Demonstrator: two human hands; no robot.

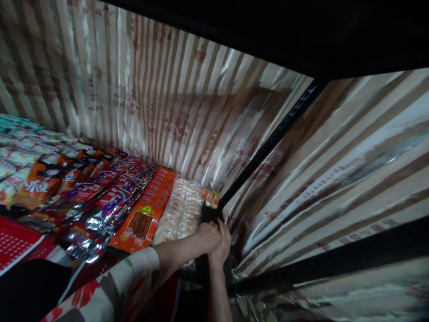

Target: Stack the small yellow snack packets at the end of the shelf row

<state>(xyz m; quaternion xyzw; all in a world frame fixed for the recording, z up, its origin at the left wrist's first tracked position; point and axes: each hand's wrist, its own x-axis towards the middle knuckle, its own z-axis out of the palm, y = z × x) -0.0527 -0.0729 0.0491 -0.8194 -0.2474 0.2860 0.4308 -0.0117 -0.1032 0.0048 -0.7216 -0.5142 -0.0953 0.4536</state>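
My left hand (208,237) and my right hand (221,246) are close together and overlap over the black shelf surface (200,267). The fingers of both hands look curled; what they hold, if anything, is hidden between them. Just beyond them, in the back corner, stand a few small yellow-and-red wrapped packets (210,198). Left of my hands lie rows of pale snacks in clear wrappers (182,208). Beside those is a flat orange snack bag (142,221) with a picture of brown strips.
Red-and-silver packets (112,199), orange-and-black bags (43,183) and pale packets (20,145) fill the shelf leftward. A black post (271,138) rises at the corner. Striped printed sheeting (161,89) hangs behind; a black bar (335,250) crosses the right.
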